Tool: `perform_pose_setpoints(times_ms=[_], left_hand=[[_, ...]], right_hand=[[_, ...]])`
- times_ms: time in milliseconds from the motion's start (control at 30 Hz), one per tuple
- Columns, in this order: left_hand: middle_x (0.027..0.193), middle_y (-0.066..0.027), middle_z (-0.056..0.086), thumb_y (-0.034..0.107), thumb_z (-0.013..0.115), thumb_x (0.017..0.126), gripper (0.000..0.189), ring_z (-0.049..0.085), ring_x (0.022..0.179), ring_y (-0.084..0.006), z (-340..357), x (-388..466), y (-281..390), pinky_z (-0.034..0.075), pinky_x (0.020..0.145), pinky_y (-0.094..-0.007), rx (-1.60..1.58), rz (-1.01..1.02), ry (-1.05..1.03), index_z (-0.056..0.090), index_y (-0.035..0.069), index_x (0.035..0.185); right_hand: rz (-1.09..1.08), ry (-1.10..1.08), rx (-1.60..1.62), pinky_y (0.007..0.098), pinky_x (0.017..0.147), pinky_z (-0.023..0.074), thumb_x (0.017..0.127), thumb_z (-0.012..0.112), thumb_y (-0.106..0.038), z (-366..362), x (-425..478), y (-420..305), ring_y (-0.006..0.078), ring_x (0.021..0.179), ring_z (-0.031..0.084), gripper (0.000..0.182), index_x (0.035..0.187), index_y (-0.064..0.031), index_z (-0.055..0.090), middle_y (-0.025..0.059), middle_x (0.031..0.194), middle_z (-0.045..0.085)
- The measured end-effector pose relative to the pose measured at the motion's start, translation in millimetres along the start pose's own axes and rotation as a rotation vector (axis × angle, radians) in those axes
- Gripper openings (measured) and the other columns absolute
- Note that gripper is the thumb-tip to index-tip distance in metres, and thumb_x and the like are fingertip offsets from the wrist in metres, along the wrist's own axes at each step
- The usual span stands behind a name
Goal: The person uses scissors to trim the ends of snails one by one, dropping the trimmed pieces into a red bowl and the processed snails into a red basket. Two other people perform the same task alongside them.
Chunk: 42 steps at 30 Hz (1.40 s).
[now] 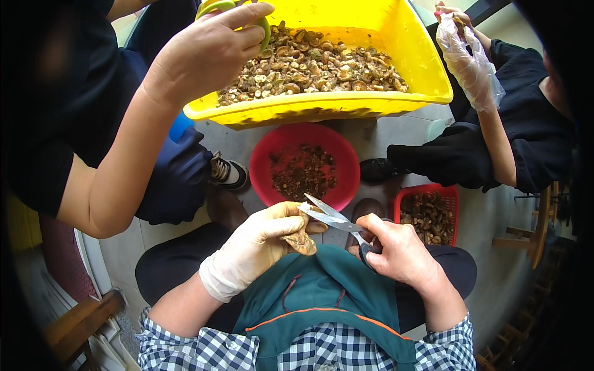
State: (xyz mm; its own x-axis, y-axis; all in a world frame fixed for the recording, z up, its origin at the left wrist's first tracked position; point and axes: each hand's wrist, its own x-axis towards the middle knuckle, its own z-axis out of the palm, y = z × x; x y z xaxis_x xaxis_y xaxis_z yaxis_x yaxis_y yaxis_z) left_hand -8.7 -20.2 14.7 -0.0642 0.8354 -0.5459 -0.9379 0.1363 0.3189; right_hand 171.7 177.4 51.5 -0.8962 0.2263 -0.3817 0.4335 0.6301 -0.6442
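My left hand [260, 243] wears a thin pale glove, stained brown at the fingertips. It pinches a small mushroom [305, 205], mostly hidden by the fingers, its pale stem end showing. In my bare right hand [401, 250] is a pair of scissors [343, 224] with dark handles. The blades are slightly apart and reach the mushroom at my left fingertips. Beyond my hands, a red plastic basin [260, 160] on the floor holds dark trimmings [306, 171].
A large yellow tub [413, 60] of mushrooms [320, 65] stands ahead. A red basket [456, 211] with mushrooms is at right. One co-worker's hand [209, 51] holds green-handled scissors [265, 35]; another's gloved hand [464, 60] is raised at right. A shoe [227, 171] stands beside the basin.
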Motion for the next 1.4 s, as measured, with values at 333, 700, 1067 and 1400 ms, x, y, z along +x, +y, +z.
perform_pose_setpoints(times_ms=[333, 700, 1067, 1400], left_hand=[[0.112, -0.0146, 0.066, 0.013, 0.065, 0.099, 0.044, 0.063, 0.093, -0.0133, -11, 4, -1, 0.052, 0.084, -0.0273, 0.039, -0.059, -0.016, 0.054, -0.009, 0.135], [0.108, -0.0123, 0.068, 0.021, 0.065, 0.098, 0.046, 0.065, 0.092, -0.0141, 1, 0, 4, 0.051, 0.087, -0.0278, 0.115, -0.015, 0.019, 0.057, -0.009, 0.131], [0.108, -0.0152, 0.073, 0.025, 0.066, 0.097, 0.049, 0.068, 0.095, -0.0167, 3, 0, 4, 0.051, 0.090, -0.0267, 0.152, 0.041, 0.056, 0.056, -0.008, 0.131], [0.114, -0.0183, 0.069, 0.024, 0.061, 0.102, 0.050, 0.065, 0.098, -0.0160, 0, 2, 4, 0.050, 0.099, -0.0327, 0.160, 0.064, 0.003, 0.051, -0.008, 0.139]], right_hand=[[-0.015, -0.038, -0.002, 0.0412, 0.066, 0.0578, 0.085, 0.078, -0.017, -3, -3, 0, 0.0328, 0.075, 0.072, 0.038, 0.116, -0.0052, 0.060, 0.0153, 0.083, 0.070], [0.038, -0.018, 0.064, 0.0400, 0.067, 0.0577, 0.086, 0.077, -0.014, -7, -3, 0, 0.0315, 0.075, 0.073, 0.035, 0.116, -0.0052, 0.060, 0.0140, 0.080, 0.070], [0.041, -0.029, 0.038, 0.0406, 0.066, 0.0569, 0.086, 0.077, -0.016, -3, -2, 1, 0.0322, 0.073, 0.072, 0.034, 0.114, -0.0056, 0.060, 0.0146, 0.081, 0.069], [0.052, -0.097, 0.059, 0.0404, 0.066, 0.0556, 0.086, 0.078, -0.015, -9, 0, -5, 0.0316, 0.074, 0.072, 0.035, 0.114, -0.0038, 0.061, 0.0138, 0.079, 0.069]])
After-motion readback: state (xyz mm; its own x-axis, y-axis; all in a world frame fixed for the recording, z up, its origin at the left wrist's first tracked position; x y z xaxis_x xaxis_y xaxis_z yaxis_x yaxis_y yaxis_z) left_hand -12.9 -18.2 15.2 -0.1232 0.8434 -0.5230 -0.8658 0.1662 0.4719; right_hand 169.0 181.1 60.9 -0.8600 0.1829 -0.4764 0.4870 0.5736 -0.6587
